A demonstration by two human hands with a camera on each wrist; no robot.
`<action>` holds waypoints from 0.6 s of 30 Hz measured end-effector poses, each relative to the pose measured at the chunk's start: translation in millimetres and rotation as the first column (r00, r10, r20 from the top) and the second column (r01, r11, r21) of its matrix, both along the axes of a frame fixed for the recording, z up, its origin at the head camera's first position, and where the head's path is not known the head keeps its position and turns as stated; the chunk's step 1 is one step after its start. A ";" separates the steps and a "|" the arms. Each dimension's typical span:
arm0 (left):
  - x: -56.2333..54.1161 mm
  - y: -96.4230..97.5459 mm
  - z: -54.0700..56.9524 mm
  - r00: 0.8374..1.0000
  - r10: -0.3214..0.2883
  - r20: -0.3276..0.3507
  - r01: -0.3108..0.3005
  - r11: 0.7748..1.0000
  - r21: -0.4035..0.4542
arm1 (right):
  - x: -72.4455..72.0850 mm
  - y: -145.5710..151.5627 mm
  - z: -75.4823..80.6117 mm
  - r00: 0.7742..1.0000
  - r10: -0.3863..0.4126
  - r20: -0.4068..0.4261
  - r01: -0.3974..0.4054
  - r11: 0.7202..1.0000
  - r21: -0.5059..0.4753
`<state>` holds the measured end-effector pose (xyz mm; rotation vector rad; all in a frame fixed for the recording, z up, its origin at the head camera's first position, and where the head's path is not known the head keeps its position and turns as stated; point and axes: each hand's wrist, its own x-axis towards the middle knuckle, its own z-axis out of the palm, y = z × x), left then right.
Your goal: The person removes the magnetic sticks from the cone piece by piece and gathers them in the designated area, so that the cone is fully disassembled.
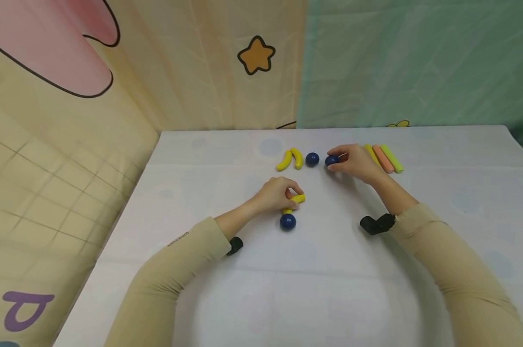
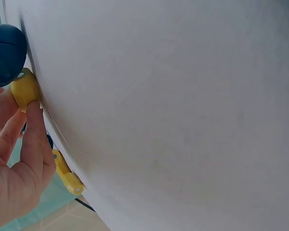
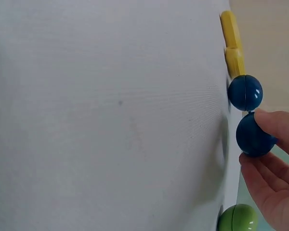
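My left hand (image 1: 275,193) pinches a yellow toy banana (image 1: 298,198) between thumb and fingers, low over the white table; part of it is hidden by the thumb. Just in front of it sits a dark blue ball (image 1: 288,222), seen large in the left wrist view. With thumb and fingertips, my right hand (image 1: 353,161) holds a second blue ball (image 3: 253,137) at the back of the table. Left of that ball is a third blue ball (image 1: 312,159), close beside it. Two more yellow toy bananas (image 1: 283,161) lie farther left.
Right of my right hand lie a yellow stick (image 1: 371,153), an orange stick (image 1: 383,159) and a yellow-green stick (image 1: 392,158), side by side. A green rounded thing (image 3: 238,219) shows low in the right wrist view. Printed curtains (image 1: 201,72) hang behind the white table (image 1: 313,299).
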<state>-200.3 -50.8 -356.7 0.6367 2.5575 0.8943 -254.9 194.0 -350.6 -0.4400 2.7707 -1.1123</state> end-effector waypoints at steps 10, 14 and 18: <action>0.3 0.5 -1.1 1.000 0.000 -0.014 0.000 1.000 0.009 | -12.2 -7.7 -3.5 1.000 -0.012 -0.028 0.014 0.996 0.087; 0.2 0.9 -0.7 1.000 0.000 -0.015 0.000 1.000 0.002 | -15.3 -9.4 -3.5 1.000 -0.019 -0.010 0.020 0.996 0.090; 0.3 0.3 -0.1 1.000 -0.002 -0.014 0.002 1.000 -0.001 | -17.6 -10.6 -3.5 1.000 -0.020 -0.002 0.020 0.996 0.086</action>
